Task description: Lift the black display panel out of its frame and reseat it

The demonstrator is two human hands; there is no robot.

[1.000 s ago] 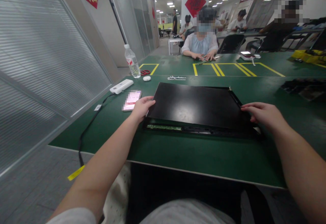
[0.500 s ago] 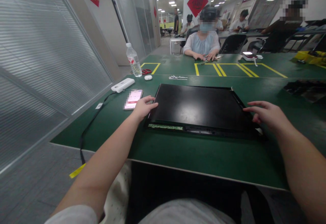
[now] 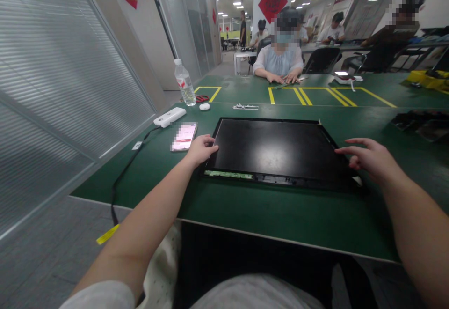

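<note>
A large black flat panel (image 3: 277,150) lies on the green table (image 3: 266,210) in front of me, with a green circuit strip showing along its near edge. My left hand (image 3: 200,149) rests at the panel's left edge, fingers curled against it. My right hand (image 3: 368,158) hovers at the panel's right edge with fingers spread and nothing in it.
Left of the panel lie a phone (image 3: 184,136), a white power bank (image 3: 169,116) with a black cable, a water bottle (image 3: 184,84), red scissors (image 3: 201,98) and a small white case (image 3: 204,106). A person (image 3: 279,58) sits across the table. Dark parts (image 3: 419,121) lie far right.
The panel's near side was raised off the table and now lies flat. My right hand has let go of its edge and opened; my left hand stayed at the left edge.
</note>
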